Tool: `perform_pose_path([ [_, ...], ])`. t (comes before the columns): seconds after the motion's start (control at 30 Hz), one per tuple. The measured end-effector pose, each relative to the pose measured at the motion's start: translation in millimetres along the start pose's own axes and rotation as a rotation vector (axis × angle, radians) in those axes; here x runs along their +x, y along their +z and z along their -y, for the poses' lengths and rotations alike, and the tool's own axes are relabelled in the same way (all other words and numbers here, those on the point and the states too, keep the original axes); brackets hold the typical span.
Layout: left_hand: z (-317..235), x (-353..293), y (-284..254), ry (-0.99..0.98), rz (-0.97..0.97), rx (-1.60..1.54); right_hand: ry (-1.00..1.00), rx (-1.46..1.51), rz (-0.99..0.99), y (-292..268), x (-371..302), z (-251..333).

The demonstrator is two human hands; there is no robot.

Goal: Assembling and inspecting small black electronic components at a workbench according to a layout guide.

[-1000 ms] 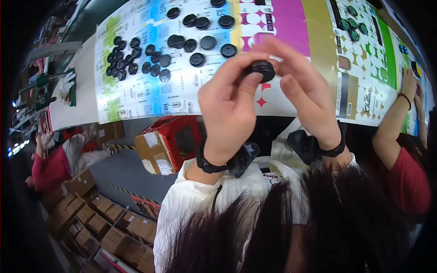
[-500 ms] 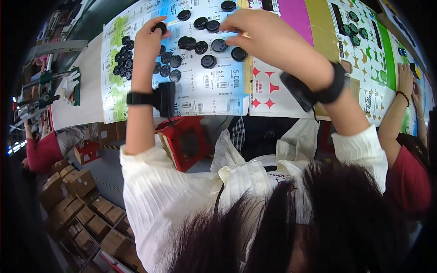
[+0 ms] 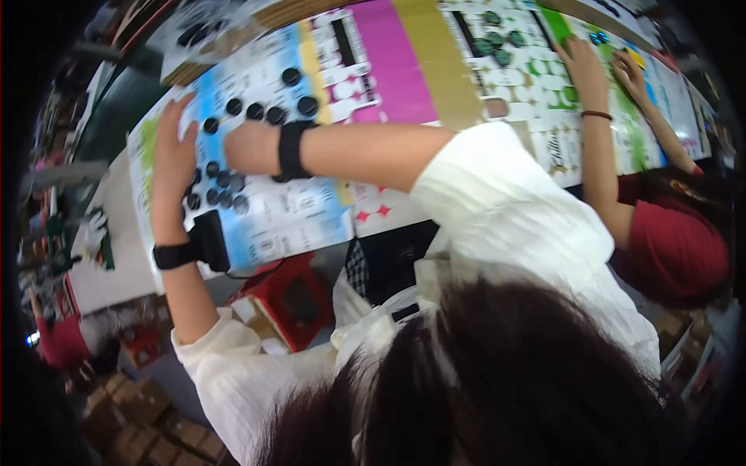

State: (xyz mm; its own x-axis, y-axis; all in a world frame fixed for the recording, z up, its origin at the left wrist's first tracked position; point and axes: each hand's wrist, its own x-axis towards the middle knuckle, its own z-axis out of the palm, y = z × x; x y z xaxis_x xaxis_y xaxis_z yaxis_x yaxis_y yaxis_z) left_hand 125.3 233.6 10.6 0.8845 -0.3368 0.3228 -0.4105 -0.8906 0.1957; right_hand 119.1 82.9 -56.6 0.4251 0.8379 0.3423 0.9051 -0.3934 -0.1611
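My left hand (image 3: 172, 147) lies over the left part of the printed sheets, its fingers stretched out and apart, and nothing shows in them. Beside it, my right hand (image 3: 250, 147) reaches low over the round black caps; its fingers are hidden beneath it, so what they touch cannot be seen. Larger black caps stand loosely beyond the right hand, one of them (image 3: 291, 76) farthest away and another (image 3: 308, 106) near the wrist. Between my hands and nearer to me lies a group of smaller dark caps (image 3: 222, 180). Both wrists wear black straps.
Printed cardboard sheets (image 3: 295, 225) cover the table. A clear plastic bag (image 3: 206, 35) sits at the far left. To the right, a co-worker's hand (image 3: 584, 70) rests near several dark green round pieces (image 3: 497, 39). A red stool (image 3: 295, 303) stands below the table edge.
The view has swung, so the table appears farther left and lower. My left hand held a black cap before; now its fingers are spread. The right hand has moved left, nearer the left hand.
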Motion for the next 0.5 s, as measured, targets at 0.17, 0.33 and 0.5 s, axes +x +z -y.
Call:
perform_pose_path([
  [0.17,-92.0,72.5,-17.8,-0.002,-0.059,-0.315,0.12,0.056,-0.218,-41.3,-16.6,-10.7],
  [0.33,-173.8,140.3,30.2,0.168,0.18,-0.496,0.597,0.427,-0.511,-143.3,-143.0,-9.9],
  [0.5,-269.8,178.0,164.2,0.247,0.335,-0.395,1.113,0.513,-0.725,-179.1,-268.5,5.7],
])
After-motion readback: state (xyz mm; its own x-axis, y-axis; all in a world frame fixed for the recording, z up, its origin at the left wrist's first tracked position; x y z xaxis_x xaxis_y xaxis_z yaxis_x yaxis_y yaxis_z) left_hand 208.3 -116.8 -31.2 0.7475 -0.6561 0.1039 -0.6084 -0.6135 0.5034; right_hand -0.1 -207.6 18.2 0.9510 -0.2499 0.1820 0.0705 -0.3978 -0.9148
